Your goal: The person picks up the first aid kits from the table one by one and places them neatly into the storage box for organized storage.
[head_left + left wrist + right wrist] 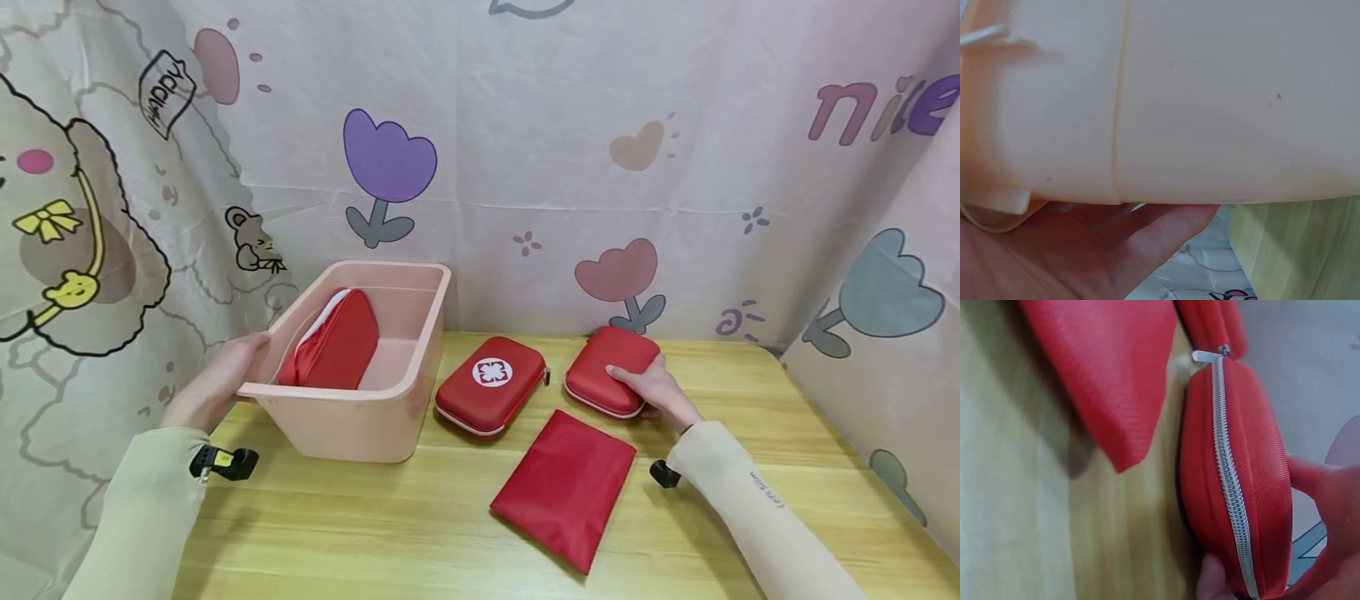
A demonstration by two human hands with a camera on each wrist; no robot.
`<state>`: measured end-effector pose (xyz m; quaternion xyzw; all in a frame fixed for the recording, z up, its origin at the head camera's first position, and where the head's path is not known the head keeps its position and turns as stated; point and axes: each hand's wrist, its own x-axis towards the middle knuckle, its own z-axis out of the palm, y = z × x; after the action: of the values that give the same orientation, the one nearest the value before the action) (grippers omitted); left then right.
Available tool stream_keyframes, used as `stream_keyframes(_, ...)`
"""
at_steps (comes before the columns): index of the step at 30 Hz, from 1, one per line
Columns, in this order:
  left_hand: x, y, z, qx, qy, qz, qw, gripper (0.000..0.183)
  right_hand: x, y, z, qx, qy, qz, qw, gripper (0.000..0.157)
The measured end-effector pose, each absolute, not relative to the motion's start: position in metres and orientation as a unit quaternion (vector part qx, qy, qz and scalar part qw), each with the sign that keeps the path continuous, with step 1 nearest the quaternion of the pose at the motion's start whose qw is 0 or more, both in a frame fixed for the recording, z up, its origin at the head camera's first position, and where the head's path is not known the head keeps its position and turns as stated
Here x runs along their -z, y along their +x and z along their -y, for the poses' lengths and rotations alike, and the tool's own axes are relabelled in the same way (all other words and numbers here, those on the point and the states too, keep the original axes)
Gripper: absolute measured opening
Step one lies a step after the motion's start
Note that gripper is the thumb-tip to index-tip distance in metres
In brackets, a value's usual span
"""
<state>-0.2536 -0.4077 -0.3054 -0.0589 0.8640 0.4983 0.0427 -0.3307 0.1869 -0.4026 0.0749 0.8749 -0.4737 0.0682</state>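
My left hand (217, 379) holds the left side of a pink plastic bin (416, 379), its fingers partly hidden by the rim. The left wrist view shows that hand (1141, 250) against the bin's pale wall (1210, 112). Inside the bin leans a red zip pouch (348, 342) with a white zip. Over at the right, my right hand (656, 390) grips a red zip case (607, 367), thumb on top and fingers at its edge. The right wrist view shows that case's silver zip (1232, 487) and the hand (1335, 531) around one end.
Between the bin and the held case lies another red zip case (487, 396) with a white cross emblem. A flat red pouch (566, 487) rests nearer the front of the wooden table (360, 525). Patterned curtains (517, 167) hang behind and at both sides.
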Motion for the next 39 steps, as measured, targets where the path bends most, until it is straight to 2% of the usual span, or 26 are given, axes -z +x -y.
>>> stream_keyframes(9, 0.307, -0.253, 0.409, -0.5, -0.068, -0.862, 0.045, 0.07, 0.405, -0.334, -0.188, 0.503, 0.103, -0.856, 0.06, 0.099)
stream_keyframes(13, 0.307, -0.253, 0.406, -0.498, -0.068, -0.863, 0.046, 0.07, 0.406, -0.334, -0.189, 0.501, 0.062, -0.861, 0.055, 0.098)
stream_keyframes(21, 0.304, -0.252, 0.403, -0.496, -0.063, -0.865, 0.041, 0.07, 0.407, -0.335, -0.201, 0.455, -0.025, -0.888, 0.063, 0.086)
stream_keyframes(33, 0.305, -0.253, 0.405, -0.503, -0.072, -0.86, 0.047, 0.07, 0.4, -0.335, -0.246, 0.458, -0.073, -0.874, 0.145, 0.085)
stream_keyframes(36, 0.305, -0.253, 0.406, -0.498, -0.071, -0.863, 0.048, 0.07, 0.399, -0.336, -0.244, 0.442, -0.079, -0.884, 0.134, 0.082)
stream_keyframes(39, 0.304, -0.254, 0.406, -0.496, -0.073, -0.864, 0.047, 0.07, 0.4, -0.336, -0.236, 0.39, -0.078, -0.913, 0.096, 0.082)
